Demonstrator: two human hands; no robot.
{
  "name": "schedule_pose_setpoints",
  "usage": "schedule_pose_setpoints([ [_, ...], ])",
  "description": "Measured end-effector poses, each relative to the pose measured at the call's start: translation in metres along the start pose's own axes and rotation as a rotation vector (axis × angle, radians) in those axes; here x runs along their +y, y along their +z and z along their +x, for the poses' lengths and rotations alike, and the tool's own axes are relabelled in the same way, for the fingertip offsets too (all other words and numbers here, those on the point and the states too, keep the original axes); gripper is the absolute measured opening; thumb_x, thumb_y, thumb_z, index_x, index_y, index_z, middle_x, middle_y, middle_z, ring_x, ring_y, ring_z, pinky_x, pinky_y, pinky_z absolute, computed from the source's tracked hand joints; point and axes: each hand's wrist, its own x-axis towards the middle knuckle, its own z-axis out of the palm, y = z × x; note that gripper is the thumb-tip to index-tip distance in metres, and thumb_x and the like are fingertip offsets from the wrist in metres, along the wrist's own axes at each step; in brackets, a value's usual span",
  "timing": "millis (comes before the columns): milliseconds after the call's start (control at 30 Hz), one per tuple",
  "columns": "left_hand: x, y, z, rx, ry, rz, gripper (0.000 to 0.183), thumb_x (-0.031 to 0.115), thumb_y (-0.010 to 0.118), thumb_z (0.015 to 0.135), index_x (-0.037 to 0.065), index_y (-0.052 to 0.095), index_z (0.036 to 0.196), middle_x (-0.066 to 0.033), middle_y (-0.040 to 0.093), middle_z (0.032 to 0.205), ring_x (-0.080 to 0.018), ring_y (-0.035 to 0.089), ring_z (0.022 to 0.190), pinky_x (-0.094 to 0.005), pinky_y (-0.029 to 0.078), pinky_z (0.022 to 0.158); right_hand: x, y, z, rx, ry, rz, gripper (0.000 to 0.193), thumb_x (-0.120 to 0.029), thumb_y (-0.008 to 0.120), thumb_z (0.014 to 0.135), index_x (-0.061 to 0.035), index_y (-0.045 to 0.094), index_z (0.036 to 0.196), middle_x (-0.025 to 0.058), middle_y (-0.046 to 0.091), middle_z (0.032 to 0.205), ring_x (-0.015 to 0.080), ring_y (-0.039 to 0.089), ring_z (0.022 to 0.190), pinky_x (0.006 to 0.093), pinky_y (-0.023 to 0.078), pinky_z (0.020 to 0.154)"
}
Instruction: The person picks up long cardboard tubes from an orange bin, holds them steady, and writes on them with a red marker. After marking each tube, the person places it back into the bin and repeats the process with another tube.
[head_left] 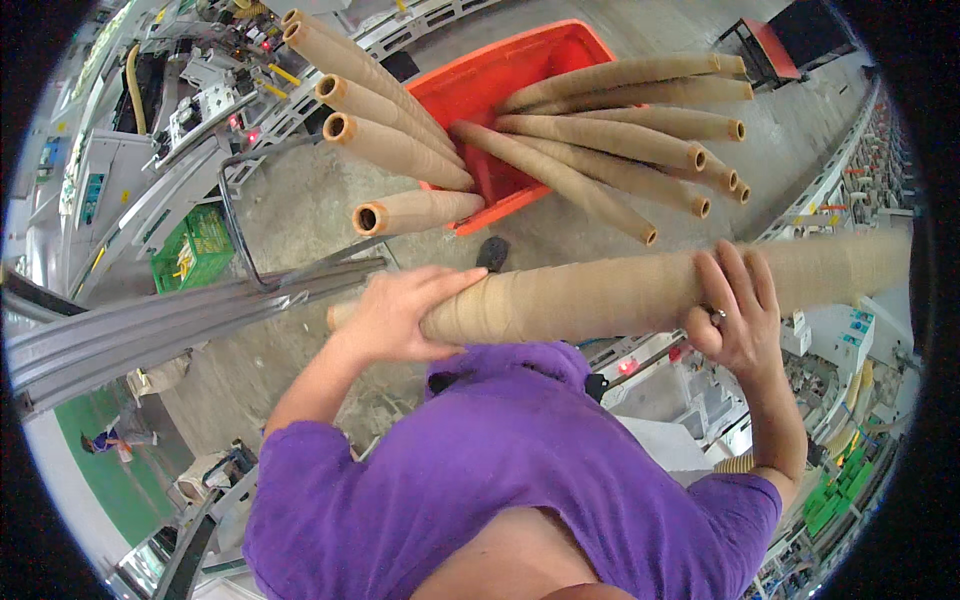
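A long tan roll, wound like cloth or yarn on a core, lies crosswise in front of my chest. My left hand is wrapped round it near its left end, thumb along the top. Farther right, the fingers of my right hand curl over the same roll. Its right end is blurred. Beyond it stands an orange-red bin holding several similar rolls, some leaning left like this roll and others fanned out to the right, such as this roll.
A metal rail runs in from the left, with a bent dark bar beside it. A green crate sits on the concrete floor. Machines line both sides. A person is small in the distance at lower left.
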Motion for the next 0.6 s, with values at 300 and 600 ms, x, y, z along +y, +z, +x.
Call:
schedule_pose_setpoints([
  [300,-0.068,-0.016,0.029,0.456,0.407,0.447,0.032,0.027,0.066,0.077,0.004,0.067,0.101,-0.0114,0.065,0.090,-0.0287,0.064,0.087,-0.0428,0.050,0.086,-0.063,-0.043,-0.108,-0.140,0.472,-0.016,0.038,-0.012,0.069,0.063,-0.0090,0.038,0.086,0.0189,0.059,0.111,0.0387,0.059,0.102,0.0549,0.042,0.089],
  [600,-0.048,-0.006,0.048,0.882,0.299,0.599,0.056,0.032,0.073,0.075,0.011,0.053,0.123,-0.0155,0.046,0.129,-0.0364,0.040,0.124,-0.0541,0.030,0.103,-0.087,-0.059,-0.107,-0.073,1.017,0.039,0.063,-0.013,0.083,0.053,-0.0091,0.045,0.103,0.0148,0.061,0.107,0.0321,0.060,0.096,0.0455,0.045,0.085],
])
